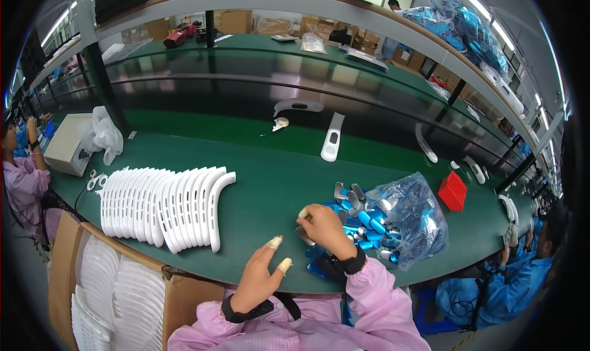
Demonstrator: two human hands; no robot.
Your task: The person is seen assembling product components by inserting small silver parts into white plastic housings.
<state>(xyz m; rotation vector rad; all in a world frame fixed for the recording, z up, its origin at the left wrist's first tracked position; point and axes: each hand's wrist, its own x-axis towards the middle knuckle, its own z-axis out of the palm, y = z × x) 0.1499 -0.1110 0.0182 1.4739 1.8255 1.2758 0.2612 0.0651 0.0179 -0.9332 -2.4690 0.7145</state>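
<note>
white curved shells [166, 206] beside open left hand [261, 277] — right hand [326, 225] pinches a blue-silver part [305, 234] by the bag [409, 219].

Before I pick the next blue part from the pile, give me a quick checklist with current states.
1. Right hand at the pile of blue parts: ok.
2. Grip on a part: cannot tell, fingers curl over it.
3. Left hand free, resting on the green table: ok.
4. Row of white curved pieces standing tidy, apart from both hands: ok.
5. Plastic bag open beside the pile: ok.
</note>
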